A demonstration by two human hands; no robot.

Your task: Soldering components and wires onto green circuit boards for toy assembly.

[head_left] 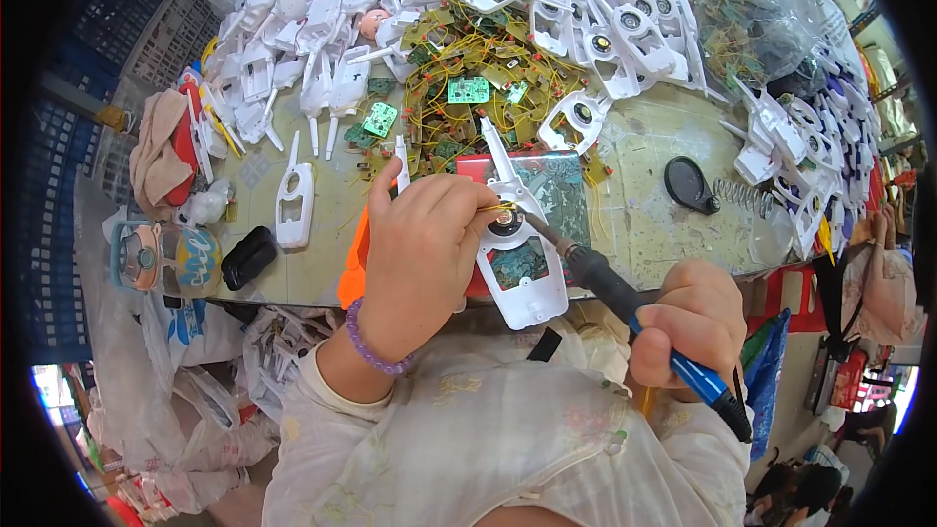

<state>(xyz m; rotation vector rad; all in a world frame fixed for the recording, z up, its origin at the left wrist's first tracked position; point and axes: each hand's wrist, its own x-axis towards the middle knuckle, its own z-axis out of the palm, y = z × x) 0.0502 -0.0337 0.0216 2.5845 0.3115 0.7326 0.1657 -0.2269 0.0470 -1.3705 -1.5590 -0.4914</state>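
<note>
In front of me a white plastic housing (532,303) with a long narrow stem lies over a red-edged board (561,185) at the table edge. A small round black speaker (505,226) sits in its middle. My left hand (420,244) is closed over the housing's left side, thumb and forefinger pinching a thin yellow wire (505,206) at the speaker. A soldering iron (607,280) with a black and blue handle is gripped in my right hand (698,317). Its tip reaches the speaker beside the wire. An orange object (354,268) is partly hidden behind my left hand.
Piles of white housings (322,10) and wired circuit boards (459,59) fill the back. A black magnifier-like round piece (689,184) and a coiled metal spring stand (747,197) are at right. Left are a single housing (294,203), a black case (249,257) and a clear jug (190,263).
</note>
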